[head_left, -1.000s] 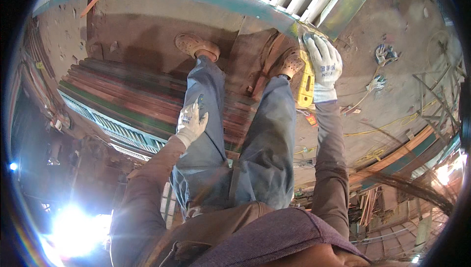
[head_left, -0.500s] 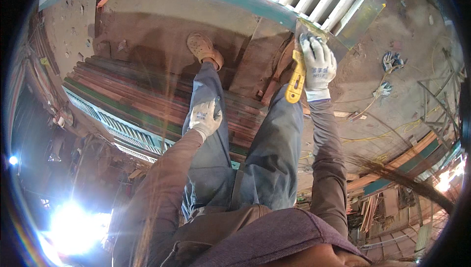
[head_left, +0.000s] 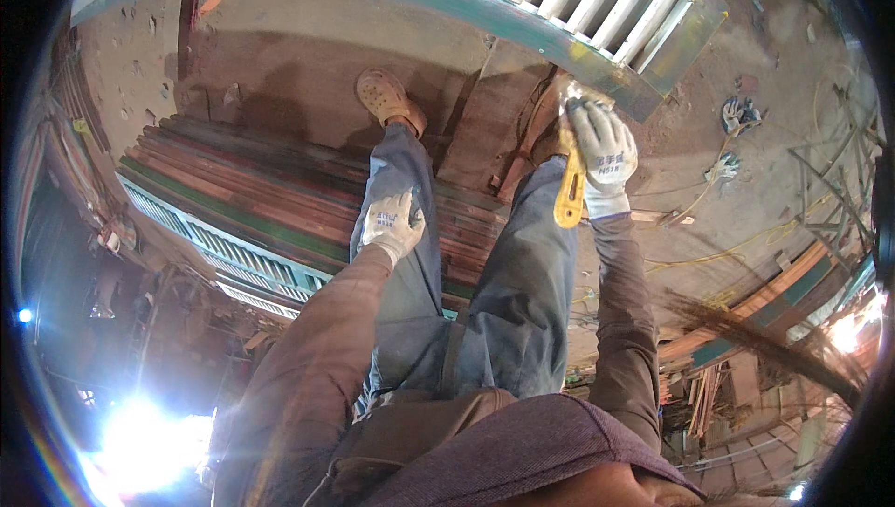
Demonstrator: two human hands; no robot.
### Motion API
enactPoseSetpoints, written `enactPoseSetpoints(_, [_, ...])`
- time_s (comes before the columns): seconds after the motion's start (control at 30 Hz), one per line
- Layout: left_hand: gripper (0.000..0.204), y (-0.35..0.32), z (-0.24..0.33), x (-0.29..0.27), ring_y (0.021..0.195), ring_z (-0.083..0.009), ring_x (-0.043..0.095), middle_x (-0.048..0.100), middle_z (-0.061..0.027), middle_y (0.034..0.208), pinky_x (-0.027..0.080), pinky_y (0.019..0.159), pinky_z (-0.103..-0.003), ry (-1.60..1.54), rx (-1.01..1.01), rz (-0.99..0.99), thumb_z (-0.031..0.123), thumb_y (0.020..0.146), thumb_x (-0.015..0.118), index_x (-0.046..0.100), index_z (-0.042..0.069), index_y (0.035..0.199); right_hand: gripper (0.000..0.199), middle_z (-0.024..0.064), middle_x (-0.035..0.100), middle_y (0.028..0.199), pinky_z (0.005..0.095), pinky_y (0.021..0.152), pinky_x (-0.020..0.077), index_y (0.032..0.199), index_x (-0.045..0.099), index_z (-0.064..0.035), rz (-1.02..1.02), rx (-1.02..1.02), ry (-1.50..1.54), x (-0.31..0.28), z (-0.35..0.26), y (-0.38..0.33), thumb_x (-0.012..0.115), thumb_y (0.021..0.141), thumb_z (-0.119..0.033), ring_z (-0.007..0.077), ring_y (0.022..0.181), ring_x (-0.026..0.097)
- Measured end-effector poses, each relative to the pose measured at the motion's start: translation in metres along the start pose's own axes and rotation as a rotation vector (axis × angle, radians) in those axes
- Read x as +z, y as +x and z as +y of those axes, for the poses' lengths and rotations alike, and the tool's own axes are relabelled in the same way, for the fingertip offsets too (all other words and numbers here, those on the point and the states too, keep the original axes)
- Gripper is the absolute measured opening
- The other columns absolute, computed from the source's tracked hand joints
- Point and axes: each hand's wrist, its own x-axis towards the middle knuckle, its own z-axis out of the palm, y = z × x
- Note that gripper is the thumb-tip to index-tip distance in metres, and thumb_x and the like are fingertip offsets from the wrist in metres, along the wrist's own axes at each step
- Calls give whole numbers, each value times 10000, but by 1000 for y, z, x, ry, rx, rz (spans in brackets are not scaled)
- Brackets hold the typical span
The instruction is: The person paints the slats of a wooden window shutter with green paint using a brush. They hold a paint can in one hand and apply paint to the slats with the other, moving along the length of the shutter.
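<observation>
Our left hand (head_left: pixel 392 225) risen slightly, loosely curled, empty, over thigh; right hand (head_left: pixel 604 148) clenched round yellow-handled tool (head_left: pixel 570 192).

We see a dusty reddish-brown floor (head_left: pixel 308 60) carrying everything here, with a stack of long wooden planks (head_left: pixel 252 195) lying flat across it and a white louvred shutter panel with a teal frame (head_left: pixel 597 4) resting along its far side. To the right, a thin yellow cord (head_left: pixel 718 251) trails over the floor near two small crumpled bits of cloth (head_left: pixel 736 116), while more boards (head_left: pixel 764 307) with teal edges lie at the lower right.
</observation>
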Motion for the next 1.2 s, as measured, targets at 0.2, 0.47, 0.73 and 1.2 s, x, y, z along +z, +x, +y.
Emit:
enactPoseSetpoints(0.2, [420, -4, -8, 3, 868, -344, 609, 643, -167, 907, 474, 800, -448, -14, 19, 78, 305, 814, 589, 587, 20, 1123, 310, -21, 644, 1091, 357, 828, 505, 1075, 662, -208, 140, 42, 11, 7, -7, 31, 644, 765, -203, 205, 1029, 623])
enactPoseSetpoints(0.47, [406, 2, -14, 4, 886, -314, 618, 659, -130, 949, 477, 806, -432, -24, 71, 101, 278, 797, 597, 599, 31, 1120, 336, -22, 601, 1137, 359, 836, 494, 1131, 624, -202, -28, -40, -80, 22, -30, 26, 589, 797, -189, 190, 1065, 585])
enactPoseSetpoints(0.73, [413, -3, -19, 10, 924, -302, 610, 656, -129, 966, 463, 848, -428, -45, 3, 41, 296, 804, 584, 596, 32, 1122, 326, 0, 654, 1069, 356, 807, 511, 1074, 681, -203, 202, 91, -10, 12, -9, 36, 668, 750, -240, 219, 970, 637])
enactPoseSetpoints(1.2, [474, -2, -28, 9, 957, -286, 605, 649, -114, 1013, 461, 868, -412, -20, 24, -35, 325, 835, 549, 567, 48, 1218, 386, 117, 650, 1154, 377, 856, 515, 1161, 654, -65, 203, 167, -51, 12, 31, -22, 684, 784, -144, 297, 1012, 638])
